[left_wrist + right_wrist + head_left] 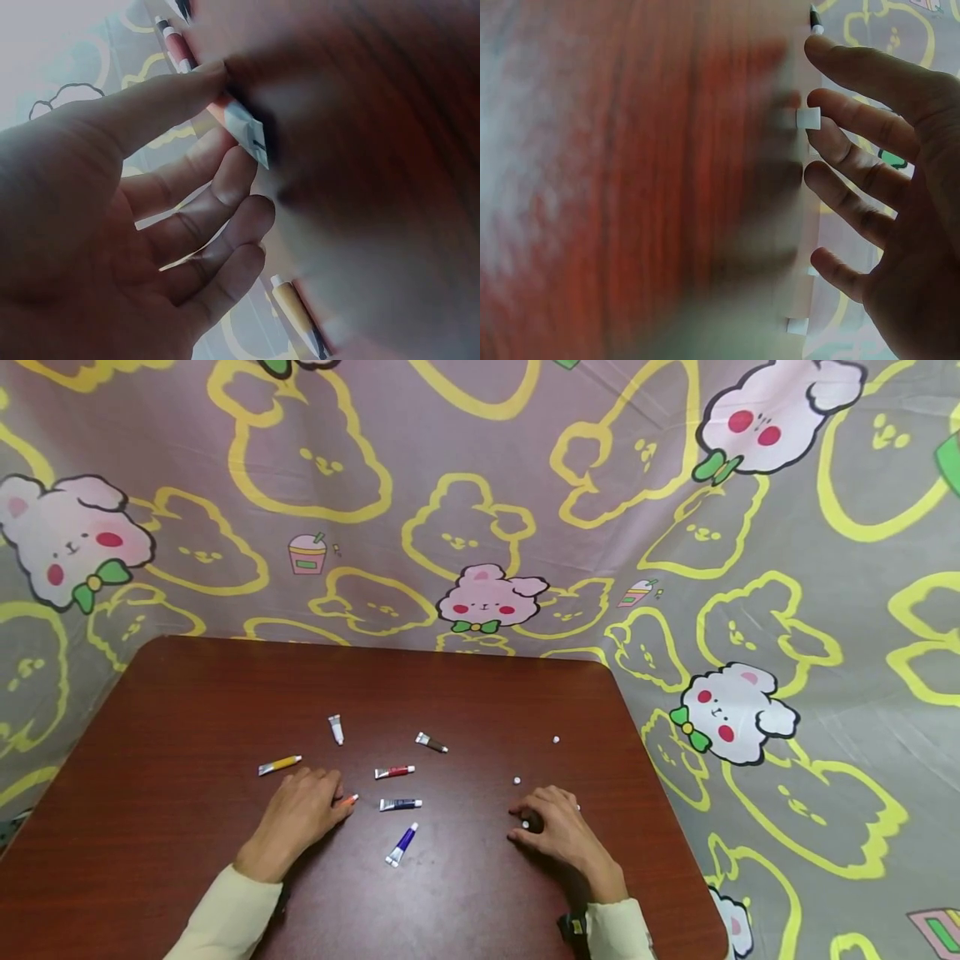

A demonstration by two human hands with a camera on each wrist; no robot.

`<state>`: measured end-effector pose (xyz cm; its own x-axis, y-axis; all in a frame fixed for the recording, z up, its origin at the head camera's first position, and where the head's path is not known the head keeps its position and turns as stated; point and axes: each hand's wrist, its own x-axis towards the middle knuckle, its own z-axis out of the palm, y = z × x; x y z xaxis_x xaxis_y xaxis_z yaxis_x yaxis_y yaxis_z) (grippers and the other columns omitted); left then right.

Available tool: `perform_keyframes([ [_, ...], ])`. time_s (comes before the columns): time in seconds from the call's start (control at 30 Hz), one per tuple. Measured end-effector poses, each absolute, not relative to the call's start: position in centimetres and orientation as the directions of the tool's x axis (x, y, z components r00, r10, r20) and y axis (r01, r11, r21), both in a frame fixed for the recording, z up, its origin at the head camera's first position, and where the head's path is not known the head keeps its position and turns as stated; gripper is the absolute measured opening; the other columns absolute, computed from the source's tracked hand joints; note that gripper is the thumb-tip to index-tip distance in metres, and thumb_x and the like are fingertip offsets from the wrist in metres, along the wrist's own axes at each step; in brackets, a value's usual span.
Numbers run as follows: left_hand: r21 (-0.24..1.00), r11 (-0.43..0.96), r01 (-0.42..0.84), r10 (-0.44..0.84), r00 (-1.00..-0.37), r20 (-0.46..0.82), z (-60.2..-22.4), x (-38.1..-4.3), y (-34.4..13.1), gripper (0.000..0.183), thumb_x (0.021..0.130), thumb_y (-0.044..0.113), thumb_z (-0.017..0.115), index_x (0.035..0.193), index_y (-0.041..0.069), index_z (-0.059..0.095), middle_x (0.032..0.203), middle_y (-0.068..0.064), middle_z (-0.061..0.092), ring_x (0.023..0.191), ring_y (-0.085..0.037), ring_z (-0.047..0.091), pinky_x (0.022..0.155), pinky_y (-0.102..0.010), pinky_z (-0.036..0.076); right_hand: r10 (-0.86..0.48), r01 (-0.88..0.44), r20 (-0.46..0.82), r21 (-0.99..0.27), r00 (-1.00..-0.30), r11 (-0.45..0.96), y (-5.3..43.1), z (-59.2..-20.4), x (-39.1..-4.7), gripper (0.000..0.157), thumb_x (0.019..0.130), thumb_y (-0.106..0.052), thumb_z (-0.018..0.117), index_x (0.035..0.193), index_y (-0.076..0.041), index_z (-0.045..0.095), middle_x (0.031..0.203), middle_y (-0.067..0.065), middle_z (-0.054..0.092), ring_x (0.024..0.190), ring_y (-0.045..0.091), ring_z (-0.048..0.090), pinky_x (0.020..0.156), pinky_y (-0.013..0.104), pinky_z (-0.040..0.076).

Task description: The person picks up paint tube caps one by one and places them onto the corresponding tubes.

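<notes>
On the table [457,893], the left hand [296,814] pinches a light, probably soft tube [349,801], best held mid-body; the right hand [558,828] rests spread.

Both my arms [231,912] reach forward, well apart. My left hand [300,810], back upward, pinches with thumb and forefinger, the other fingers bent side by side. My right hand [561,831] is relaxed, thumb apart from its spread, slightly bent fingers.

Wrist pics dim; tbl [630,187] blurry w/ glare.
</notes>
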<state>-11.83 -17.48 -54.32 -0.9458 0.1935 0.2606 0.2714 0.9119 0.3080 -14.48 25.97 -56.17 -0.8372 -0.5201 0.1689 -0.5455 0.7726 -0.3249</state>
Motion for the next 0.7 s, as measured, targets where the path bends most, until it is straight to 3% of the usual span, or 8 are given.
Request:
perform_keyframes([
  [0.3,0.323,0.908,0.267,0.203,-0.954,0.219,-54.27,-11.98,-17.39,0.036,0.084,0.019,0.094,0.077,0.013,0.058,0.068,0.0,0.056,0.073,-0.028,0.057,0.071,-0.048,0.046,-0.505,-0.524,0.145,-0.315,-0.851,0.792,26.4,-55.95,-14.4,0.028,0.085,-0.035,0.092,0.107,-0.022,0.079,0.1,-0.008,0.072,0.105,0.019,0.064,0.101,0.055,0.043],
  [0.7,0.337,0.9,0.275,0.21,-0.953,0.217,-54.36,-11.95,-17.3,0.036,0.085,0.018,0.093,0.079,0.013,0.058,0.068,0.001,0.053,0.074,-0.026,0.056,0.071,-0.046,0.044,-0.523,-0.557,0.194,-0.27,-0.83,0.785,26.59,-56.04,-14.45,0.022,0.084,-0.022,0.093,0.088,-0.021,0.071,0.085,-0.008,0.068,0.098,0.018,0.064,0.102,0.059,0.046],
])
